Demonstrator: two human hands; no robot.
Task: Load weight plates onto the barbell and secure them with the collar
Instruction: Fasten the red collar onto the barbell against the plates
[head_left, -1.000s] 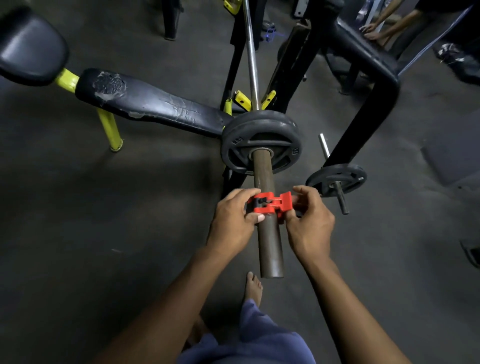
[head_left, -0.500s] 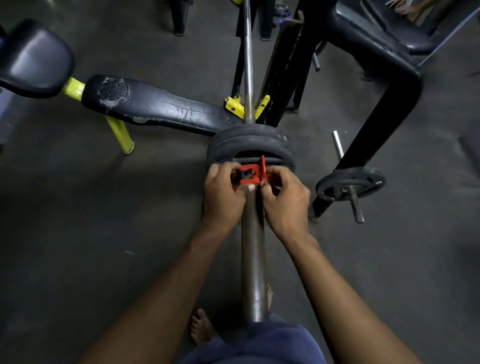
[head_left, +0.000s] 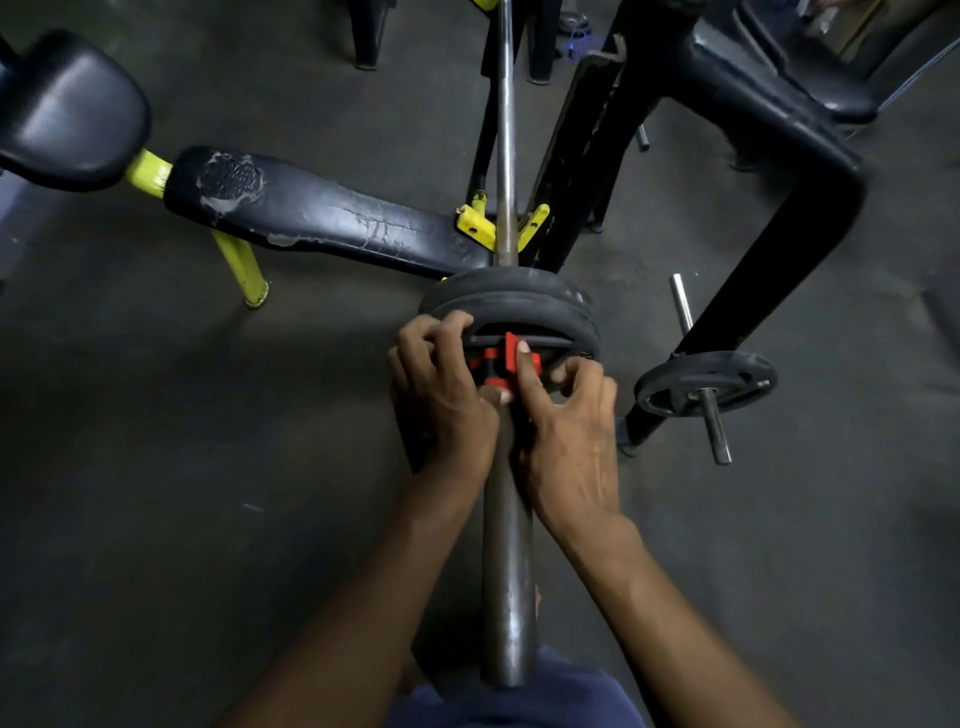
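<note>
The barbell sleeve (head_left: 506, 571) runs from my body up to two black weight plates (head_left: 511, 301) stacked on it. A red collar (head_left: 503, 364) sits around the sleeve, right against the outer plate, its lever standing up. My left hand (head_left: 441, 395) grips the collar's left side, fingers touching the plate. From the right, my right hand (head_left: 566, 441) holds the collar, with its thumb pressed on the raised lever. The thin bar shaft (head_left: 505, 130) continues beyond the plates into yellow rack hooks (head_left: 475, 226).
A worn black bench (head_left: 311, 218) with yellow legs lies left of the plates. A black rack frame (head_left: 769, 249) stands to the right, with a spare plate (head_left: 706, 382) on its storage peg. Chair legs stand at the top. Dark floor lies on both sides.
Both hands slid the red collar up the sleeve from mid-way until it met the plates. The lever now stands up under my right thumb. The view moved closer.
</note>
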